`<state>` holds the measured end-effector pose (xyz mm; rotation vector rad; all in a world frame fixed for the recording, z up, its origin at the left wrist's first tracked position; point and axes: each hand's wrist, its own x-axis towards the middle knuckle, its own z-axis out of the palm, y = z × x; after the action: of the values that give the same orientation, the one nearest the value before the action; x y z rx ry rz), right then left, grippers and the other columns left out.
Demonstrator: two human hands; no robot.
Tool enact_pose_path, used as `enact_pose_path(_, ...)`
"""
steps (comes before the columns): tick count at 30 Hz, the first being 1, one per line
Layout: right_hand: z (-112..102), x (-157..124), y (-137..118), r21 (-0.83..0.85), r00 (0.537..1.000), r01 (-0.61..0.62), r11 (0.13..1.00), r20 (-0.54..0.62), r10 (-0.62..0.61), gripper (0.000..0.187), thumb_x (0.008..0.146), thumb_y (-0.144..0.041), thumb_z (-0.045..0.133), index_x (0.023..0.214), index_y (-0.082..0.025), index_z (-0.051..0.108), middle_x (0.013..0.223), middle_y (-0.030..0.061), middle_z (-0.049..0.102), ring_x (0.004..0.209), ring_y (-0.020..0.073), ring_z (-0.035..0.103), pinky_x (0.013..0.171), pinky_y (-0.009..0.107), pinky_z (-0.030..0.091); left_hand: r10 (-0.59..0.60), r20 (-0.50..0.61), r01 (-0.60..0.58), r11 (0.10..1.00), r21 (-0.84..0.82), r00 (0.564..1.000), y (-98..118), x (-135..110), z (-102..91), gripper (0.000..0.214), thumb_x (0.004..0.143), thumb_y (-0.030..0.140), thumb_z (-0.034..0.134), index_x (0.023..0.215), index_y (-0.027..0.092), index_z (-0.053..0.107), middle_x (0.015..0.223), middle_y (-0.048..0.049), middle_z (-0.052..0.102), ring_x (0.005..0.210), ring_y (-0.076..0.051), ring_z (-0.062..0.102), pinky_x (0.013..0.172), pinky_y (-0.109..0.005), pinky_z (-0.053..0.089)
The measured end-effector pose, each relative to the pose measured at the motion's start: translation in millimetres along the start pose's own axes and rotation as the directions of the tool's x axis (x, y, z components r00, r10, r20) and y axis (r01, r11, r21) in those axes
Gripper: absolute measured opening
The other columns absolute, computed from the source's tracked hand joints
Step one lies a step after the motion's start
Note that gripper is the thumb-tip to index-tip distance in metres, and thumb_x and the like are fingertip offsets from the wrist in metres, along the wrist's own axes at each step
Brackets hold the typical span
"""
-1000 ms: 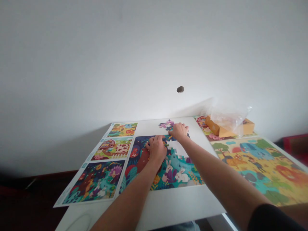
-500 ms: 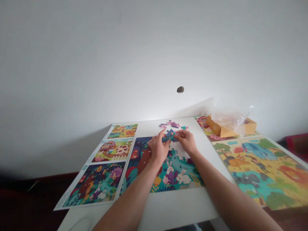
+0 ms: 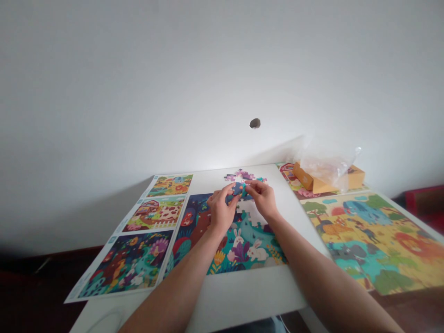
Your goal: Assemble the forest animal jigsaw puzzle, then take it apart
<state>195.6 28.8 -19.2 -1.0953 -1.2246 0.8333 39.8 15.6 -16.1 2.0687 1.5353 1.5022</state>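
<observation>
Between my two hands, a dark blue and teal puzzle piece [image 3: 238, 188] is held up over the upper part of a partly joined jigsaw puzzle [image 3: 243, 263] with rabbits and a brown bear. My left hand [image 3: 222, 210] pinches its left side, thumb below and fingers above. At its right edge, the fingertips of my right hand [image 3: 262, 199] grip it too. A gap in the puzzle shows white table below the hands. Behind them lie loose purple and teal puzzle pieces [image 3: 243, 175]. My left forearm covers part of the puzzle.
A reference sheet [image 3: 138, 236] with three pictures lies at the left, overhanging the table edge. On the right are a joined safari puzzle [image 3: 367, 231] and a yellow box [image 3: 322, 182] with a clear plastic bag [image 3: 329, 164] on it. The wall [image 3: 208, 92] stands behind.
The piece between my hands has tilted, its face now turned more towards the camera. Both hands stay close together on it. The whole view has shifted slightly.
</observation>
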Motion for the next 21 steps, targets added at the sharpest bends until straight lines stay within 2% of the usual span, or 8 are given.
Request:
enact_pose_path(3,-1.0,0.5,-4.2,0.029,0.995,0.026,0.999,-0.101,-0.023,0.031,0.078,-0.038,0.067,0.102,-0.019,0.072,0.074,0.001,0.068,0.06,0.0134,0.052,0.058,0.027,0.04,-0.01,-0.069,0.01,1.0,-0.005,0.998,-5.6,1.0,0.0,0.037,0.082,0.021,0.071,0.118,0.022,0.064,0.087,-0.0028,0.069,0.087,-0.02,0.064,0.086,-0.035,0.048)
enact_pose_path(7,-4.2,1.6,-12.1,0.089,0.972,0.007,0.996,-0.235,0.014,0.027,0.078,-0.036,0.066,0.098,-0.017,0.07,0.074,0.0026,0.069,0.066,0.0158,0.058,0.061,0.027,0.042,-0.039,-0.139,0.041,0.999,0.014,0.99,-11.1,2.5,-0.4,0.035,0.083,0.024,0.069,0.118,0.021,0.063,0.087,-0.0038,0.069,0.086,-0.02,0.063,0.086,-0.035,0.048)
enact_pose_path(12,-7.2,3.0,-12.0,0.137,0.953,0.013,0.991,-0.302,0.029,0.024,0.076,-0.034,0.066,0.091,-0.017,0.069,0.071,0.002,0.068,0.068,0.0172,0.062,0.063,0.028,0.044,-0.041,-0.125,0.044,0.999,0.021,0.991,-10.6,1.7,0.1,0.035,0.082,0.022,0.069,0.117,0.022,0.063,0.088,-0.0039,0.07,0.089,-0.022,0.064,0.085,-0.035,0.048)
enact_pose_path(21,-13.6,6.1,-10.0,0.2,0.921,0.049,0.979,-0.388,0.033,0.018,0.075,-0.031,0.063,0.085,-0.016,0.067,0.071,0.0012,0.065,0.065,0.0151,0.058,0.063,0.027,0.042,-0.031,-0.077,0.032,0.999,0.012,0.997,-7.7,0.6,0.6,0.036,0.083,0.025,0.069,0.119,0.023,0.064,0.085,-0.0032,0.069,0.088,-0.021,0.064,0.084,-0.035,0.047)
